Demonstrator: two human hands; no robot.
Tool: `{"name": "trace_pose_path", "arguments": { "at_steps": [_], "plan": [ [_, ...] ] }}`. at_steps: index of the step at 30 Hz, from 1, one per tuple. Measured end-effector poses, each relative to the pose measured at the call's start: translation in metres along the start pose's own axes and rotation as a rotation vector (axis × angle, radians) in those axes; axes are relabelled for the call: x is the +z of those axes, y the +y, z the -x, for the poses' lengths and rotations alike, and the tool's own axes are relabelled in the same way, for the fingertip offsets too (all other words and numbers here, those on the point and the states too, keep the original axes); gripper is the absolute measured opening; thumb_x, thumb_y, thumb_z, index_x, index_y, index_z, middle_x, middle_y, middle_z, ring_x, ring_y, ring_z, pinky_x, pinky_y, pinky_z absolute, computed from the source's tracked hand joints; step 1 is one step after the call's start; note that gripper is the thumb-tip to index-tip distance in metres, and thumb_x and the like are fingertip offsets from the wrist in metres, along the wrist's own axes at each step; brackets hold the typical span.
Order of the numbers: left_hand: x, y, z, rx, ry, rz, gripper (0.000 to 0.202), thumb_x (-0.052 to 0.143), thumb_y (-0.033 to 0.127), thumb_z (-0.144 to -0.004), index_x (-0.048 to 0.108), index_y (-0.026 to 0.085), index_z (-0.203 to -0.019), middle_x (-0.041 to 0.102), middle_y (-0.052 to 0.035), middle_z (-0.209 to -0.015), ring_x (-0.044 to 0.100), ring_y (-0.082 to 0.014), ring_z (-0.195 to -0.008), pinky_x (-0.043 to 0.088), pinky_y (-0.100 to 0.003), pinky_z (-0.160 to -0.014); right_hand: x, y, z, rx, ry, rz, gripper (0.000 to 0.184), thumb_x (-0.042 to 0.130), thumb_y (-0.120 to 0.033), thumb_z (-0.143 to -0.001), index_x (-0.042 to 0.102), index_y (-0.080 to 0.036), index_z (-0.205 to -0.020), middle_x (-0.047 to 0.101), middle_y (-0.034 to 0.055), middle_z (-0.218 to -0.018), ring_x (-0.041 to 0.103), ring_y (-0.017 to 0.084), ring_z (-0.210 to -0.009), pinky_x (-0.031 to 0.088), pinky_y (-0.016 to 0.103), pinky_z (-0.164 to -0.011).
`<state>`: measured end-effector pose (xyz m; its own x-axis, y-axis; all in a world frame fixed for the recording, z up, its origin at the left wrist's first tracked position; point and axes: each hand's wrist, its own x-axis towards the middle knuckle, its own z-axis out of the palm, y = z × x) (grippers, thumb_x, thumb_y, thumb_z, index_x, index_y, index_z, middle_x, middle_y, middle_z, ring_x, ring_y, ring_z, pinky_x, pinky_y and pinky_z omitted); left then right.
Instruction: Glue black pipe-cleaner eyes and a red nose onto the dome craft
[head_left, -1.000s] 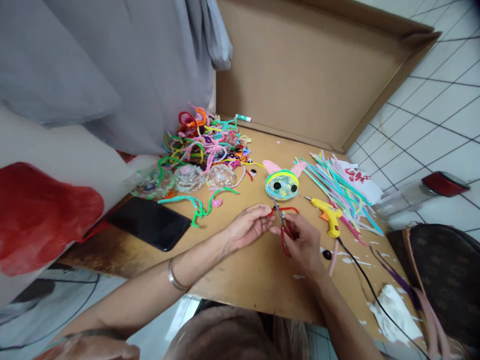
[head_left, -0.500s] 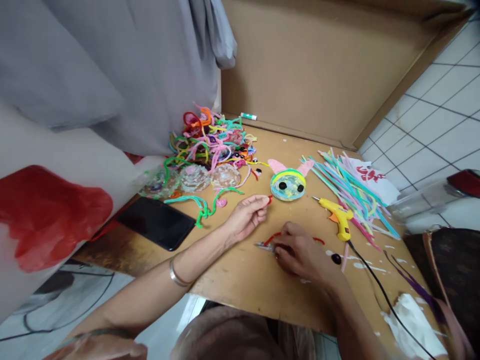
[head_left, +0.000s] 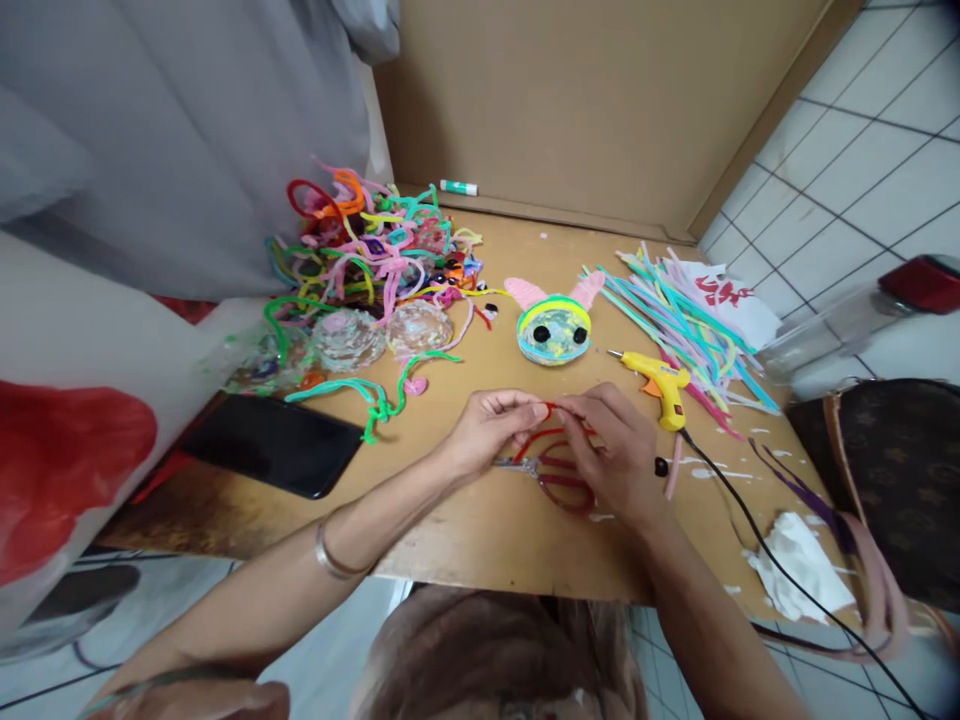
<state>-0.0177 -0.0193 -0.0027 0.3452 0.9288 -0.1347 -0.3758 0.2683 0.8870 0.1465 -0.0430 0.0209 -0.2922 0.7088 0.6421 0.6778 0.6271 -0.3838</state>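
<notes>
A short piece of red pipe cleaner (head_left: 551, 406) is pinched between the fingertips of both hands. My left hand (head_left: 491, 425) grips it from one side, and my right hand (head_left: 619, 450) from the other, fingertips almost meeting. Below them lie scissors (head_left: 564, 482) with reddish handles, partly under my right hand. Another red pipe cleaner (head_left: 534, 438) lies across the scissors, its right part hidden by the fingers. Just beyond my hands sits a round animal head (head_left: 555, 345) with pink ears, black eyes and a yellow and green band.
A yellow glue gun (head_left: 656, 388) lies at right, its cord trailing forward. Behind it are loose pipe cleaners (head_left: 675, 300). At left are a phone (head_left: 274, 445), clear wound domes (head_left: 349, 338) and a colourful pipe-cleaner heap (head_left: 382, 250). Crumpled tissue (head_left: 802, 568) lies front right.
My right hand has left the scissors, now lying on the table, and moved up to pinch the red piece beside my left hand. The view has shifted slightly.
</notes>
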Motion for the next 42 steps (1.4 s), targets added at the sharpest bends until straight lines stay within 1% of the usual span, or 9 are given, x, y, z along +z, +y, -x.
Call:
{"name": "trace_pose_path", "arguments": {
  "at_steps": [5,10,13,17,23,29,33,37,42],
  "plan": [
    [0.001,-0.002,0.001,-0.010,-0.010,0.001,0.026,0.078,0.035,-0.063,0.069,0.013,-0.070,0.053,0.0044,-0.050,0.040,-0.0035,-0.042,0.029,-0.019,-0.044,0.001,0.000,0.000,-0.019,0.000,0.063,0.012,0.052,-0.014,-0.087,0.063,-0.018,-0.091,0.058,0.0037,-0.077,0.054,0.014,-0.069,0.042,0.026,-0.060],
    [0.006,-0.002,0.003,-0.076,0.029,0.128,0.028,0.080,0.035,-0.060,0.068,0.013,-0.069,0.053,0.0041,-0.049,0.042,-0.0040,-0.043,0.031,-0.018,-0.043,0.009,-0.002,0.004,-0.152,0.112,0.261,0.009,0.056,-0.013,-0.084,0.059,-0.018,-0.077,0.053,0.0016,-0.066,0.047,0.014,-0.062,0.037,0.027,-0.057],
    [0.010,-0.003,0.005,-0.100,0.075,0.210,0.027,0.081,0.033,-0.059,0.067,0.012,-0.069,0.056,0.0029,-0.054,0.044,-0.0032,-0.045,0.031,-0.016,-0.043,0.015,-0.004,0.006,-0.142,0.144,0.306,0.009,0.055,-0.013,-0.084,0.059,-0.018,-0.077,0.053,0.0016,-0.065,0.047,0.015,-0.062,0.036,0.028,-0.058],
    [0.013,-0.003,0.004,-0.126,0.124,0.300,0.026,0.082,0.028,-0.056,0.064,0.011,-0.066,0.056,0.0031,-0.055,0.045,-0.0022,-0.046,0.033,-0.014,-0.045,0.019,-0.009,0.006,-0.057,0.111,0.232,0.010,0.053,-0.013,-0.086,0.060,-0.018,-0.082,0.055,0.0025,-0.068,0.048,0.014,-0.062,0.038,0.027,-0.058],
    [0.013,-0.004,0.002,-0.132,0.156,0.388,0.026,0.082,0.025,-0.055,0.065,0.011,-0.069,0.055,0.0034,-0.055,0.044,-0.0016,-0.046,0.036,-0.012,-0.047,0.024,-0.011,0.007,-0.002,0.092,0.097,0.015,0.055,-0.017,-0.086,0.061,-0.016,-0.100,0.058,0.0044,-0.076,0.054,0.015,-0.068,0.043,0.028,-0.061],
    [0.013,-0.008,0.002,-0.129,0.154,0.404,0.023,0.081,0.023,-0.057,0.063,0.010,-0.064,0.051,0.0044,-0.053,0.039,-0.0007,-0.046,0.031,-0.011,-0.044,0.029,-0.006,0.009,0.006,0.088,0.124,0.008,0.057,-0.022,-0.087,0.063,-0.017,-0.091,0.056,0.0026,-0.072,0.053,0.014,-0.064,0.042,0.027,-0.059],
    [0.013,-0.010,0.002,-0.138,0.136,0.396,0.023,0.080,0.025,-0.060,0.062,0.011,-0.064,0.051,0.0039,-0.053,0.038,-0.0015,-0.047,0.031,-0.012,-0.045,0.029,-0.005,0.009,0.020,0.096,0.141,0.009,0.056,-0.022,-0.088,0.063,-0.017,-0.086,0.056,0.0025,-0.071,0.053,0.014,-0.064,0.041,0.027,-0.059],
    [0.013,-0.009,0.003,-0.136,0.116,0.382,0.024,0.079,0.026,-0.062,0.060,0.012,-0.062,0.050,0.0040,-0.052,0.038,-0.0026,-0.047,0.031,-0.014,-0.046,0.026,-0.003,0.008,0.041,0.089,0.079,0.009,0.057,-0.023,-0.088,0.064,-0.018,-0.087,0.057,0.0024,-0.072,0.052,0.013,-0.064,0.042,0.027,-0.058],
    [0.014,-0.007,0.005,-0.085,0.114,0.337,0.027,0.077,0.032,-0.065,0.057,0.013,-0.061,0.051,0.0034,-0.053,0.040,-0.0044,-0.048,0.032,-0.017,-0.046,0.020,-0.006,0.004,0.070,0.123,-0.038,0.007,0.058,-0.021,-0.086,0.064,-0.019,-0.088,0.058,0.0010,-0.071,0.054,0.013,-0.064,0.043,0.025,-0.057]
  ]
}}
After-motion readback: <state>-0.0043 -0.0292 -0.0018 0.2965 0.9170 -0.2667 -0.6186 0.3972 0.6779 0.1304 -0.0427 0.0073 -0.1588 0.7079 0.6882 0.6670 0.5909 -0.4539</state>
